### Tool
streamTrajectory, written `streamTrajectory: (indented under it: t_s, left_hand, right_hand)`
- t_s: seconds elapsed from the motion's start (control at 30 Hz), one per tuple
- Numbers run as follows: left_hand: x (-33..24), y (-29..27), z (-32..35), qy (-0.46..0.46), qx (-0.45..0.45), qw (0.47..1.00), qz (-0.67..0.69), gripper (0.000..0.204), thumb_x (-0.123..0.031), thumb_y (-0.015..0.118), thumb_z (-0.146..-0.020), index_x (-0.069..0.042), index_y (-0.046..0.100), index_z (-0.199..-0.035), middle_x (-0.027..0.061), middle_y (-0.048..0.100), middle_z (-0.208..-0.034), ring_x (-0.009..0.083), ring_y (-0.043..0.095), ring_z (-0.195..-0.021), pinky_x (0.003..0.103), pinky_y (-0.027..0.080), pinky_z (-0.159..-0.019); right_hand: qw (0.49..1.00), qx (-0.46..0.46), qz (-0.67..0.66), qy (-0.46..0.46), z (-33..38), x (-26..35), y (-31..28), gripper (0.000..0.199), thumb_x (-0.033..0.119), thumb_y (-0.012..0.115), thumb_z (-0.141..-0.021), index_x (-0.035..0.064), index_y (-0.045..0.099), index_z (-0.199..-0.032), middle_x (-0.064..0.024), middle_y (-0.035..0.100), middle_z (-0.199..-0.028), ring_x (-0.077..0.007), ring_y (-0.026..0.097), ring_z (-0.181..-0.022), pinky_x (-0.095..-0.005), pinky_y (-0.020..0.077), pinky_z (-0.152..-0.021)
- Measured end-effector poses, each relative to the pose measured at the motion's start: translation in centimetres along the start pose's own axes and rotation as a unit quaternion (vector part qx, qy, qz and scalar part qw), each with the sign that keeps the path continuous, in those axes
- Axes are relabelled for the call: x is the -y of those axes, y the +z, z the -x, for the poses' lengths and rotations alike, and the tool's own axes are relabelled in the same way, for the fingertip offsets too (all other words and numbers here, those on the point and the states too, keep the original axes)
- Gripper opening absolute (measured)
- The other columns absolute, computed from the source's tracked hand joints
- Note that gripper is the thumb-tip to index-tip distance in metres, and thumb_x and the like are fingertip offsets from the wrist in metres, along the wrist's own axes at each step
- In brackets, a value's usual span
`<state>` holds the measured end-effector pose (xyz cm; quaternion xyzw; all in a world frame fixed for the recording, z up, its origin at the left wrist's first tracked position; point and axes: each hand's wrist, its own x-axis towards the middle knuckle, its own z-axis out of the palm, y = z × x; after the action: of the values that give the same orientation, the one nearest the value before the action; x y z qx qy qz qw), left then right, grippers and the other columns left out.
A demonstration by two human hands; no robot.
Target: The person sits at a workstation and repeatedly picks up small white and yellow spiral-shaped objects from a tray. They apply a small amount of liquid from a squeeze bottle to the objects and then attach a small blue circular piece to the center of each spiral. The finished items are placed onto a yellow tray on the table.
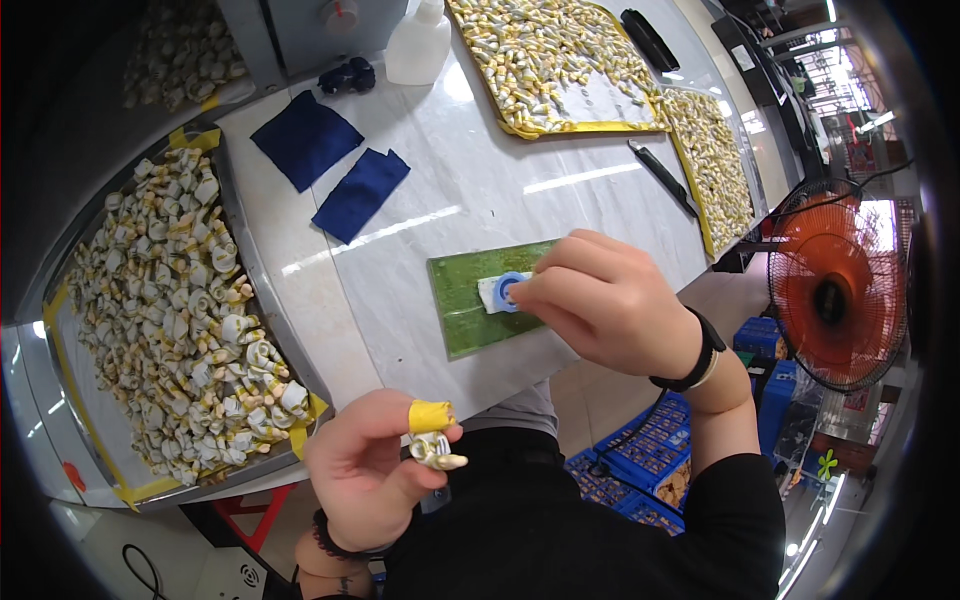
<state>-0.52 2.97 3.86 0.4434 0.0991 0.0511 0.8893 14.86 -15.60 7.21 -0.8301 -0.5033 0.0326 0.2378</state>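
My left hand [365,470] is closed in a pinch on a small white-and-yellow figurine [435,452], held over the table's front edge. Yellow tape [431,415] wraps one of its fingertips. Over a green mat [462,335], my right hand [605,300] has its fingers pinched together at a small blue round cap [503,287]. The cap sits on a white pad [488,296] on the mat. Whatever lies between the right fingertips is hidden, and I cannot tell whether they grip the cap or something in it.
A tray [262,300] heaped with similar pieces stands at left. Farther back are two dark blue cloths [306,140], a white bottle [418,45] and a yellow-edged tray [590,128] of small pieces. A black-handled knife [665,178] lies at right, near an orange fan [835,290].
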Motion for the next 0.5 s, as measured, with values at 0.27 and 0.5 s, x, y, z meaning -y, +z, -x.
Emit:
streamTrajectory:
  t_s: [0.27,0.5]
  left_hand:
    - [1.1,0.2,-0.1,0.192,0.039,0.965,-0.173,0.035,-0.01,0.082,-0.067,0.002,0.06,-0.092,0.0147,0.067,-0.092,0.0219,0.063,-0.078,0.031,0.051,-0.069]
    - [0.3,0.8,-0.7,0.225,0.091,0.941,-0.236,0.035,-0.01,0.083,-0.065,0.0,0.061,-0.09,0.0131,0.067,-0.091,0.0238,0.063,-0.076,0.034,0.054,-0.069]
  right_hand:
    - [0.946,-0.121,-0.301,0.009,0.7,4.8,-0.8,0.018,-0.006,0.071,-0.067,0.0015,0.067,-0.084,-0.007,0.063,-0.073,-0.0202,0.061,-0.06,-0.0291,0.0471,-0.052]
    - [0.941,-0.117,-0.314,-0.044,0.8,4.7,-0.3,0.017,-0.005,0.07,-0.07,-0.0027,0.065,-0.086,-0.0097,0.062,-0.075,-0.0218,0.06,-0.062,-0.0283,0.0466,-0.052]
